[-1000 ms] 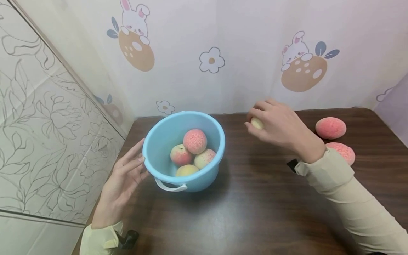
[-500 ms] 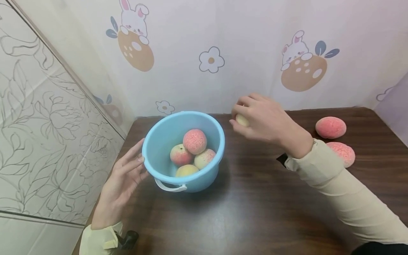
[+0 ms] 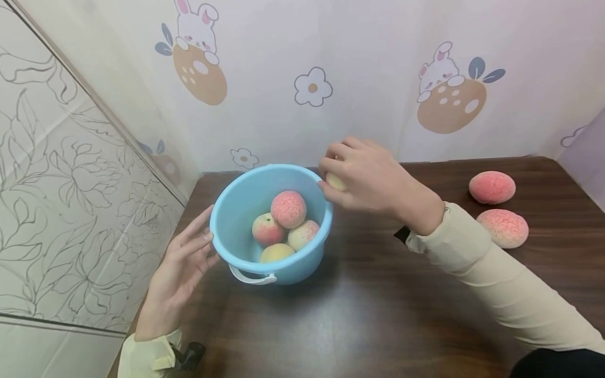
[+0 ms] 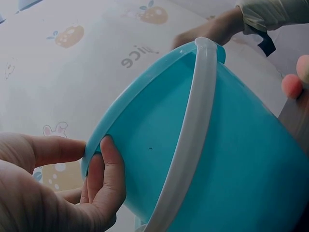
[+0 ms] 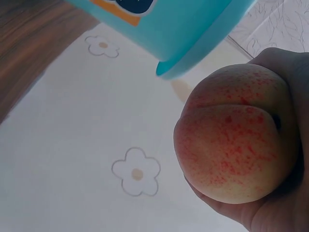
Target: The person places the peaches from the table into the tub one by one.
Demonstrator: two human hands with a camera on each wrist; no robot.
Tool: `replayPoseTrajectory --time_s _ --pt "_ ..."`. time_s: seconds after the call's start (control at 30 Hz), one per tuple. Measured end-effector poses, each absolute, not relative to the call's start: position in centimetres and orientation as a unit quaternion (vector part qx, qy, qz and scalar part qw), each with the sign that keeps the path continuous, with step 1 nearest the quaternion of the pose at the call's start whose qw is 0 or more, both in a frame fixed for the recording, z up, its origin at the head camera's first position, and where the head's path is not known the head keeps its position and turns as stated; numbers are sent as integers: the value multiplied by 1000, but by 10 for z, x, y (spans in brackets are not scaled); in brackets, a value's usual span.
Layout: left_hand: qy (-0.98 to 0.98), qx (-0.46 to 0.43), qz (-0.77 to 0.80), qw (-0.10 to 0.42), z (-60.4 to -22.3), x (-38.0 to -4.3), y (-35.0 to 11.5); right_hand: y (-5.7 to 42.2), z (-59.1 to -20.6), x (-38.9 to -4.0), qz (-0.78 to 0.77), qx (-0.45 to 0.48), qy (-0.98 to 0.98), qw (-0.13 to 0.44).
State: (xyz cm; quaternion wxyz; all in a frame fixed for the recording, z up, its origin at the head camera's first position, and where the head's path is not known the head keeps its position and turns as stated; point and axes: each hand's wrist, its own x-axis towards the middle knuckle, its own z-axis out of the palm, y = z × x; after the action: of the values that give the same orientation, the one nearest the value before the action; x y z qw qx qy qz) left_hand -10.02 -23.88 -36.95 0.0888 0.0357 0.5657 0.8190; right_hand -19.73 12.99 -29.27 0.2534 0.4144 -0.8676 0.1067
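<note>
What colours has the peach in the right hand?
The peach is pale yellow and pink with red speckles, shown best in the right wrist view.

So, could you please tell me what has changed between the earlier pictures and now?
The right hand moved left, carrying its peach toward the right rim of the blue bucket; the sleeve now hides less of the nearer table peach. Nothing was grasped or released. The left hand, the bucket and the other peaches stayed put.

We appear to be looking into a home, judging by its decoration. Behind the wood-grain table (image 3: 378, 304) we note a pale covering (image 3: 368, 63) printed with cartoon rabbits (image 3: 196, 35) and flowers (image 3: 313, 87); to the left of the table we find panels (image 3: 52, 210) with line-drawn blossoms (image 3: 85, 163).
</note>
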Motion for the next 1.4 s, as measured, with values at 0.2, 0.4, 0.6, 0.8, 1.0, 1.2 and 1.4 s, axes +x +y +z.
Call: replayPoseTrajectory --time_s 0.2,0.4,0.6,0.8,1.0,1.2,1.4 --pt "572 35 815 89 -370 -98 -239 118 -293 -195 102 429 -865 237" --pt "565 44 819 87 -370 -98 -239 103 -292 -192 94 444 -858 239" --pt "567 44 818 86 -370 -98 -240 91 -293 -189 88 466 -843 255" --pt "562 41 821 90 -369 -99 -240 83 -296 -189 80 477 -831 275" --pt "560 37 823 88 -370 -99 -240 70 -303 -188 81 500 -815 280" --pt "548 45 830 88 -372 -100 -240 63 -309 -185 80 506 -818 261" --pt "545 50 833 86 -372 -102 -239 59 -315 -185 76 508 -828 226"
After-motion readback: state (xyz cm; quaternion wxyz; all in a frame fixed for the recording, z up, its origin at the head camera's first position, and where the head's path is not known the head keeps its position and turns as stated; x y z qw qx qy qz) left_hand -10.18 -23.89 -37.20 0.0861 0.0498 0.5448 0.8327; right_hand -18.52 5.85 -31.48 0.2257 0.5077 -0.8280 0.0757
